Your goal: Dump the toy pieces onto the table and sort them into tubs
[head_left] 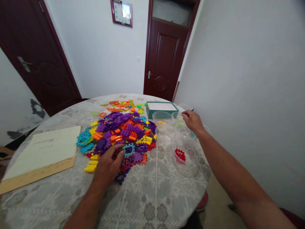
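A heap of plastic interlocking pieces (121,132) in purple, orange, yellow, teal and red lies in the middle of the round table (152,197). My left hand (108,165) rests at the heap's near edge, fingers curled, pinching a teal square-frame piece (129,149). My right hand (192,121) reaches out to the right over a group of clear plastic bowls (177,135), its fingers bent down at a bowl's rim; what they grip, if anything, is hidden. The nearest clear bowl (186,157) holds red pieces (180,155).
A teal box (162,109) stands behind the bowls. A cream board on a wooden slab (41,152) lies at the table's left. A lace cloth covers the table. Two dark doors and a white wall are beyond; the wall is close on the right.
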The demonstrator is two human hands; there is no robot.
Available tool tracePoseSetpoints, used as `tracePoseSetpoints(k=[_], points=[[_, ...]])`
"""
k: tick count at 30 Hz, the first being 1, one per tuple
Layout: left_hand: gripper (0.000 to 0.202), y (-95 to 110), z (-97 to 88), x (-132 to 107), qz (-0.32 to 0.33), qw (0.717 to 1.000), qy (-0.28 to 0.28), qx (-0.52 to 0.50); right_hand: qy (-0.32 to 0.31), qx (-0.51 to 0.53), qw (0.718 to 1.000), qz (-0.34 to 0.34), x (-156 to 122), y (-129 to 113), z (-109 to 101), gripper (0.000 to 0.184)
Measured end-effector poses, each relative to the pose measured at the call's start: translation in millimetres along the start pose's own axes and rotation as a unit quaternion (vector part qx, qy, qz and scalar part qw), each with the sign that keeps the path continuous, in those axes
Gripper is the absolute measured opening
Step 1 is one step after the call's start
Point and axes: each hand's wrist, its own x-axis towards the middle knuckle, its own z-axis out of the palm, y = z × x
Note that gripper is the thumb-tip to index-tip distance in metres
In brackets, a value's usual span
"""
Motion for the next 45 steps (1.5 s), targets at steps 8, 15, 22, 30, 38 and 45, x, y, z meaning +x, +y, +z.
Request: tracePoseSetpoints(k=[8, 15, 22, 30, 38, 45], points=[[0.041, 8, 0.5, -7, 0.048, 0.996, -0.068, -0.023, -0.142, 0.239, 0.944, -0.179, -149, -129, -8, 0.025], [0.038, 10, 0.0, -11, 0.018, 0.986, -0.14, -0.093, -0.203, 0.276, 0.921, -0.186, -195, -157, 21, 0.019], [0.035, 19, 3.1, -12, 0.033, 0.98, -0.174, -0.088, -0.213, 0.316, 0.915, -0.131, -207, -151, 10, 0.016], [0.033, 20, 3.6, -12, 0.062, 0.989, -0.126, -0.044, -0.087, 0.222, 0.965, -0.114, -182, -117, -28, 0.011], [0.028, 22, -6.7, -14, 0.001, 0.985, 0.171, -0.004, 0.086, -0.165, 0.982, 0.031, -84, 40, -61, 0.03], [0.026, 10, -15.8, -10, -0.05, 0.97, 0.239, -0.021, -0.009, -0.305, 0.952, 0.038, -58, 125, -28, 0.025]])
